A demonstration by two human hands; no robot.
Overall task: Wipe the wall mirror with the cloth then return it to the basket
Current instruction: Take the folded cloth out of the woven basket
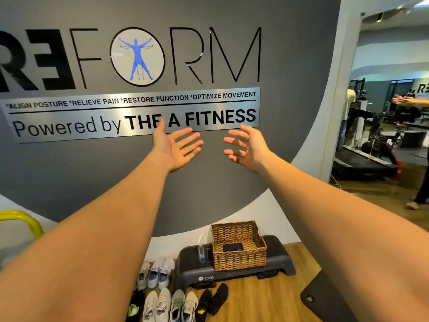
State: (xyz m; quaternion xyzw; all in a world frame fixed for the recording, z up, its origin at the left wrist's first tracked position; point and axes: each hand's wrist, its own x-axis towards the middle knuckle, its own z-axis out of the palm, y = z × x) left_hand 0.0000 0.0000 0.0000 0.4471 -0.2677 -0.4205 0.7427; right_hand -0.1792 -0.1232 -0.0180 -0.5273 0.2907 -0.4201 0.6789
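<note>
- Our fingers are spread and loose on both hands, holding nothing; the left hand [176, 147] turns its palm up and inward, the right hand [246, 147] faces it with fingers slightly curled.
- Both arms reach straight out at chest height, hands near each other but apart, in front of the grey wall and its metal sign [134, 112]. We judge this an idle or starting pose, not a reach for anything.
- The cloth [232, 247] appears to be the dark folded piece lying on the bottom of the basket [239, 259], well below our hands.
- The basket stands on a grey step [232, 273] set against the wall, which keeps it off the floor and easy to reach. A clear bottle [201, 252] stands just beside the basket on the same step, likely the spray for the job.
- The mirror [390, 101] takes up the wall to our right, reflecting gym gear and our own outstretched hands.
- Shoes [162, 305] lie in rows on the wood floor left of the step; a dark mat [325, 298] lies at lower right.
- From this one view we cannot tell whether the wiping is done or yet to begin.
</note>
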